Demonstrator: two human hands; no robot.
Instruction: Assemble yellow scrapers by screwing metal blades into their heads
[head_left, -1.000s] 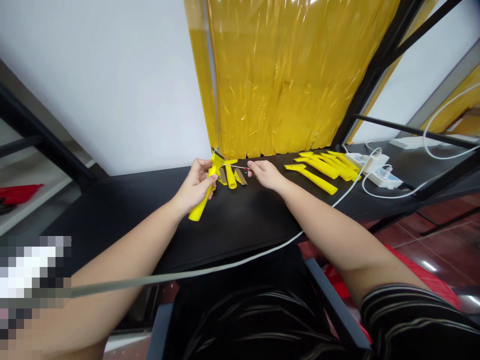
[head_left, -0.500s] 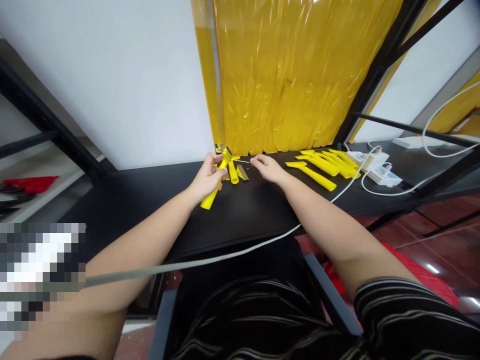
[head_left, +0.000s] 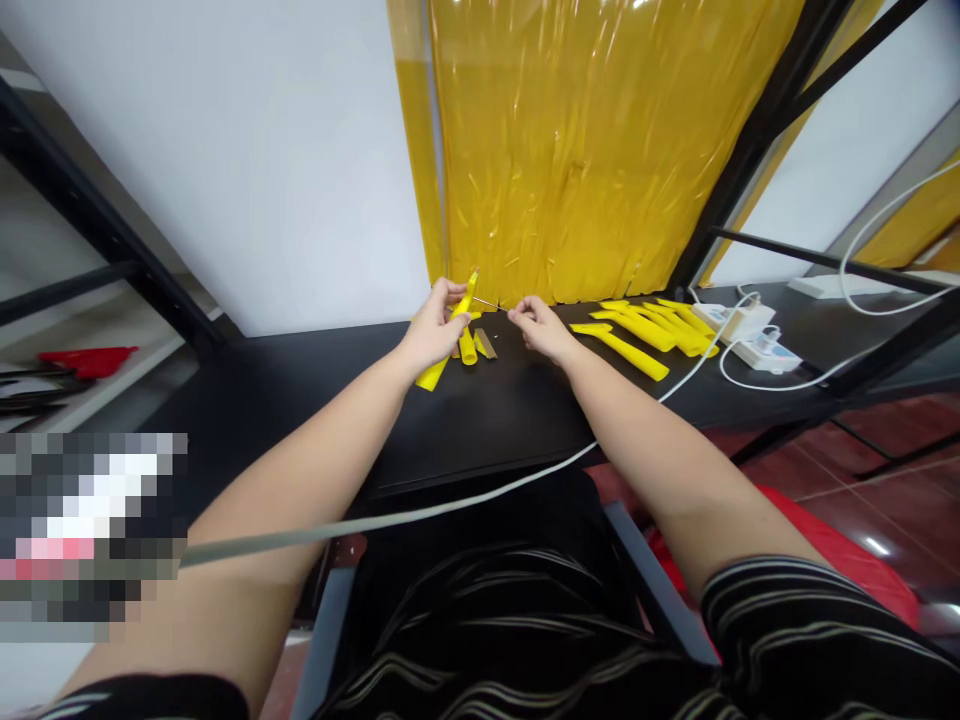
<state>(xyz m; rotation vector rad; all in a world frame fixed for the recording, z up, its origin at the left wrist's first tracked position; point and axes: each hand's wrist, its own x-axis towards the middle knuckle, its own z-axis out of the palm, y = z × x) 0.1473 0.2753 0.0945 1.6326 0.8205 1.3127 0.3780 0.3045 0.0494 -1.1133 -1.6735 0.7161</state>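
Observation:
My left hand (head_left: 435, 328) is closed around a yellow plastic handle (head_left: 430, 377), tilted with its angled head up and its wider end down toward the table. My right hand (head_left: 543, 328) pinches a thin metal rod (head_left: 492, 304), whose far tip reaches the head of that handle. What end of the rod sits in my right fingers is hidden. Just beyond and right of my left hand lies a second yellow handle (head_left: 468, 349), with a small brown strip (head_left: 490, 345) beside it on the black table (head_left: 487, 410).
Several more yellow handles (head_left: 634, 358) lie in a group to the right. Past them sits a white power strip (head_left: 769, 350) with cables. A pale cable (head_left: 480, 500) crosses in front of me. An amber plastic strip curtain (head_left: 570, 180) hangs behind the table.
My left hand has lifted the yellow handle slightly up and to the right, turning its head more upright and edge-on. The right hand with the rod has shifted a little right and up.

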